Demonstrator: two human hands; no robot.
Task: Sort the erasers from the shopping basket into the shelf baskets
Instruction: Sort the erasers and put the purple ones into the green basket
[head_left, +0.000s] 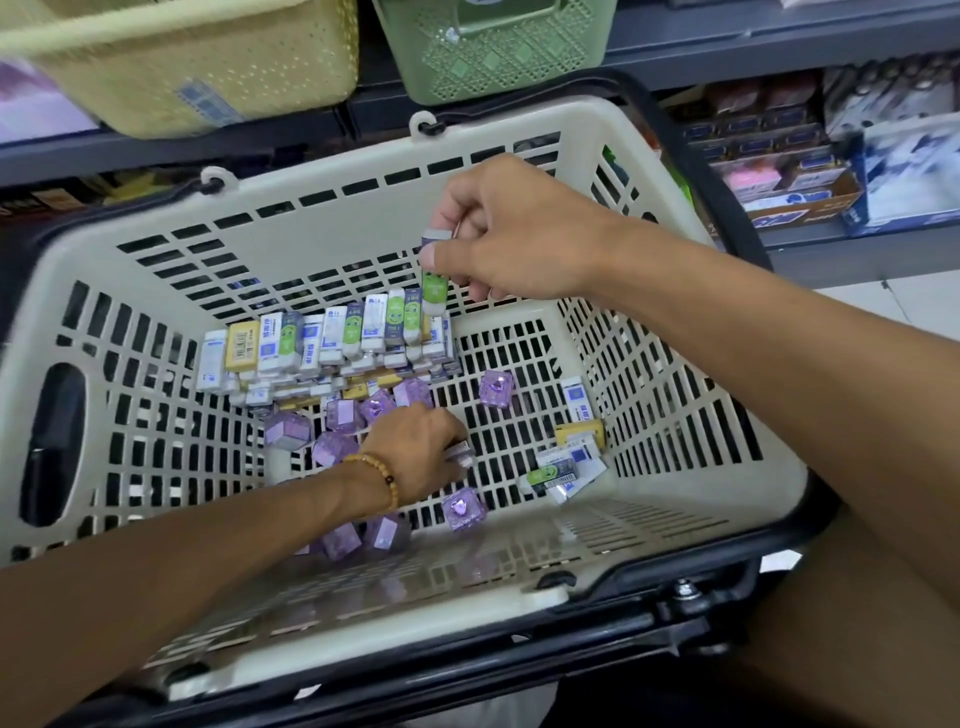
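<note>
Erasers: sleeved erasers (332, 338) are lying stacked at the far wall of the shopping basket (322, 171); purple boxed erasers (337, 447) are sitting loose on its floor.
Handling: probably light, firm and smooth-wrapped; pinching across the long sides looks safest.
Right hand (498, 234): is pinching a green-sleeved eraser (434, 283) upright above the stack.
Left hand (421, 447): is curling round a small eraser, low among the purple ones.
Shelf baskets: yellow basket (208, 62) and green basket (493, 57) are waiting above.

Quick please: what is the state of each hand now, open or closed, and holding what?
Left hand: closed, gripping a small eraser low in the shopping basket.
Right hand: closed, pinching green-sleeved erasers above the pile.
</note>
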